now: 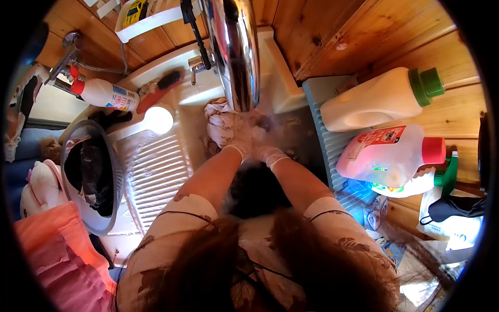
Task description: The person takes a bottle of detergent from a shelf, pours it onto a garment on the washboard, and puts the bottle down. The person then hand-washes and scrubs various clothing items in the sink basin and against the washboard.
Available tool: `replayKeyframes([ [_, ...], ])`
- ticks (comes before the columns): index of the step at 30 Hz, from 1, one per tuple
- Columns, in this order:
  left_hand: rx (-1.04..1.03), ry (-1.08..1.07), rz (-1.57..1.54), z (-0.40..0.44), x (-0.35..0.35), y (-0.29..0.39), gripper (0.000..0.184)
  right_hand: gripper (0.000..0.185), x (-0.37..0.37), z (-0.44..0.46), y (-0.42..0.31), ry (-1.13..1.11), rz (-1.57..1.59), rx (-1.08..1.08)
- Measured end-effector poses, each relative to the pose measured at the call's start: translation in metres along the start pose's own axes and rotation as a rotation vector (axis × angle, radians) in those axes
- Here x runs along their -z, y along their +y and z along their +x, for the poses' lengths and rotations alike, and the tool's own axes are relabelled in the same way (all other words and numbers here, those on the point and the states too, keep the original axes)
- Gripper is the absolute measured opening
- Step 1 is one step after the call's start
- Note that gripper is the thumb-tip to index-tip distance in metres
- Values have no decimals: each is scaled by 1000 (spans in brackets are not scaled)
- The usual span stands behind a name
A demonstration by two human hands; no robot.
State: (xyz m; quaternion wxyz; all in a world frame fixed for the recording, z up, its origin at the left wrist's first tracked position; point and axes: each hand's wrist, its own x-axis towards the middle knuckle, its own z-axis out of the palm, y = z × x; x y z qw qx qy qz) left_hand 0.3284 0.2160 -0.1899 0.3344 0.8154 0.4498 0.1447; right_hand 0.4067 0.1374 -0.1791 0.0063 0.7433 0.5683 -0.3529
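Observation:
Both hands reach down into a pale sink (288,96), side by side, in thin whitish see-through gloves. My left hand (239,143) is against or just beside a bunched pale pink cloth (219,125). Close to it on the right is my right hand (265,152). The fingers of both are blurred and partly lost in glare under a chrome tap (236,57), so what they grip cannot be made out. Below the wrists, a dark mass (257,190), perhaps fabric, lies in the basin.
Left of the basin is a ridged drainboard (158,174), with a grey tub (115,179) of dark cloth and a white bottle (109,94). A ridged blue-grey washboard (325,143) stands at right, beside a cream bottle (374,101) and a pink detergent bottle (382,156).

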Motion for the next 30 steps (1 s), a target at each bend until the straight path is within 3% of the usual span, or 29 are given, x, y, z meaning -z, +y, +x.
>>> replayKeyframes([
  [3,187,-131,54,4,24,23,45,42,16,-10,-6,32,-37,44],
  [5,15,-65,247,-4,47,40,39,39,41,-24,-12,113,-50,75],
  [6,-276,94,360,-14,56,38,36,38,55,-33,-11,167,-34,74],
  [9,-506,-148,576,-30,138,77,33,27,88,-60,-13,324,63,-10],
  [10,-201,-573,419,-31,184,110,35,24,108,-78,-21,368,63,31],
  [12,-113,-341,-95,-31,192,69,24,20,151,-114,-36,453,96,136],
  [13,145,-367,-397,-50,236,110,22,18,171,-129,-41,495,129,200],
  [16,-173,-12,-63,-64,286,133,19,18,215,-169,-56,594,72,245],
  [19,-285,163,-377,-72,312,137,21,19,248,-199,-75,776,-111,237],
  [21,-302,185,-307,-77,319,133,23,22,260,-209,-73,783,-104,256],
  [22,-309,198,-272,-77,320,130,24,30,263,-210,-71,705,-114,209],
  [25,-201,154,-315,-73,286,121,27,41,230,-175,-62,312,810,129],
  [26,-86,-35,-464,-74,274,125,28,66,208,-153,-53,212,1110,247],
  [27,94,-178,-695,-84,267,148,30,71,204,-146,-58,95,1061,273],
  [29,-79,-613,-740,-59,213,113,38,81,191,-140,-76,-147,952,324],
  [30,-65,-641,-642,-56,203,102,43,81,191,-135,-76,-154,950,326],
])
